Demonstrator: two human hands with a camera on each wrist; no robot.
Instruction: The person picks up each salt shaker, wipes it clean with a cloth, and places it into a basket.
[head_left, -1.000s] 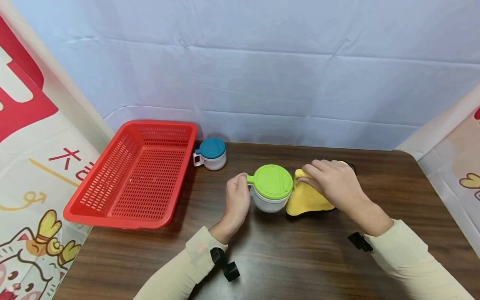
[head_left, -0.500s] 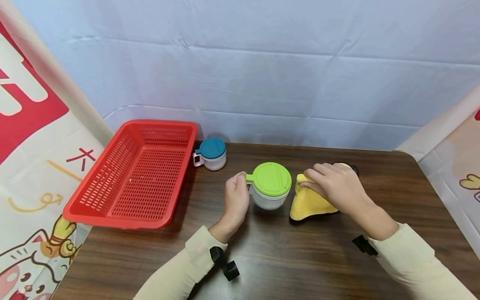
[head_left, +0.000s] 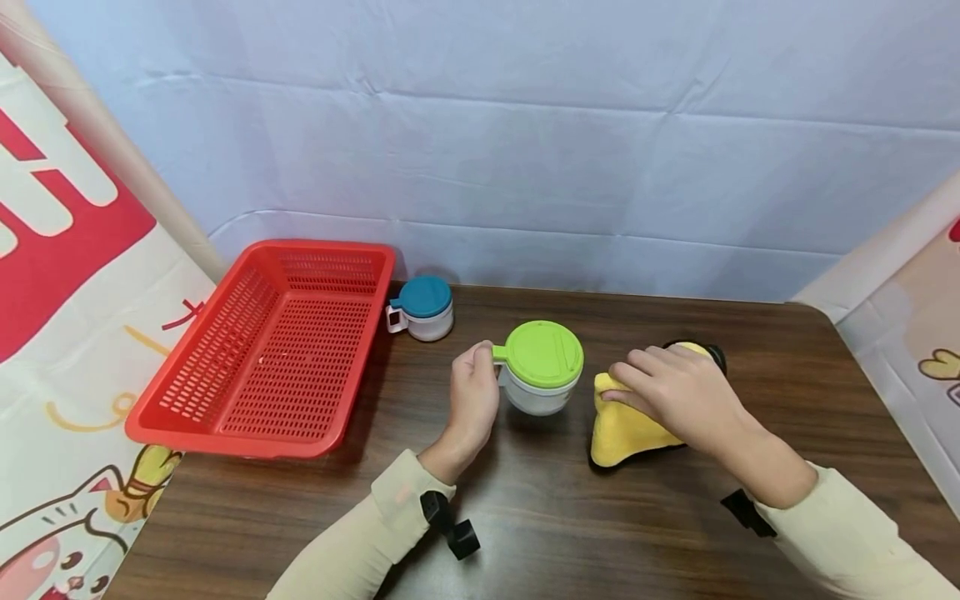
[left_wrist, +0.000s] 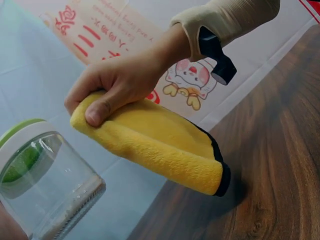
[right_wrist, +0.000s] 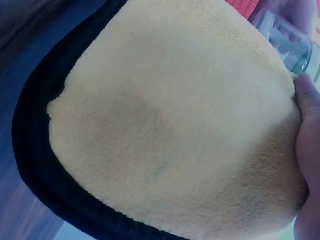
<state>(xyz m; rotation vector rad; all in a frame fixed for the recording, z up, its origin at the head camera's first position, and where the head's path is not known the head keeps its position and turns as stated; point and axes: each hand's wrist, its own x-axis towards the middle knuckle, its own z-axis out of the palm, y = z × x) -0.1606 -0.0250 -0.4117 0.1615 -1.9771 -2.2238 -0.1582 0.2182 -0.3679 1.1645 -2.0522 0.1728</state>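
Note:
My left hand grips the handle of a clear seasoning jar with a bright green lid and white collar. The left wrist view shows the jar's glass wall and ribbed base. To its right, my right hand pinches a folded yellow cloth with black edging, thumb on the near side. A gap separates cloth and jar in the head view. The cloth fills most of the right wrist view, where only part of the right hand shows at the edge.
A red perforated plastic basket stands at the left of the dark wooden table. Beside its back right corner is a similar jar with a blue lid. A pale blue cloth backdrop hangs behind; a printed banner hangs at the left.
My right hand has drawn the cloth away from the jar, rightward and toward me. The jar in my left hand has shifted very slightly back. The left banner has slid to the right.

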